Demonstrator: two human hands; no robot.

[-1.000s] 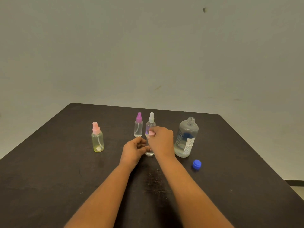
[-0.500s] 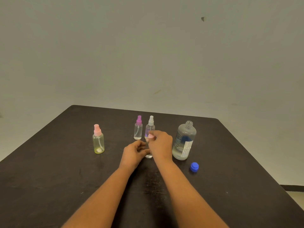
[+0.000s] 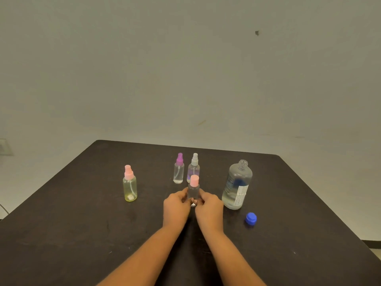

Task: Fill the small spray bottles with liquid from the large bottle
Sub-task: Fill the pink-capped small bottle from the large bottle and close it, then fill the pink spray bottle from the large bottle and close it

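A small clear spray bottle with a pink top [image 3: 194, 188] stands upright on the dark table [image 3: 82, 234]. My left hand [image 3: 176, 207] and my right hand [image 3: 209, 207] both grip its lower body from either side. The large clear bottle [image 3: 237, 184] stands uncapped just to the right, partly filled. Its blue cap [image 3: 251, 219] lies on the table in front of it. Behind my hands stand a purple-topped spray bottle [image 3: 179, 169] and a white-topped spray bottle [image 3: 193, 167]. A yellowish spray bottle with a pink top [image 3: 129, 184] stands to the left.
A plain light wall rises behind the table's far edge. The table's right edge runs diagonally down toward the lower right corner, with floor beyond it.
My right hand has come off the pink top and dropped to the bottle's side, so the top is now uncovered. My left hand stays on the bottle.
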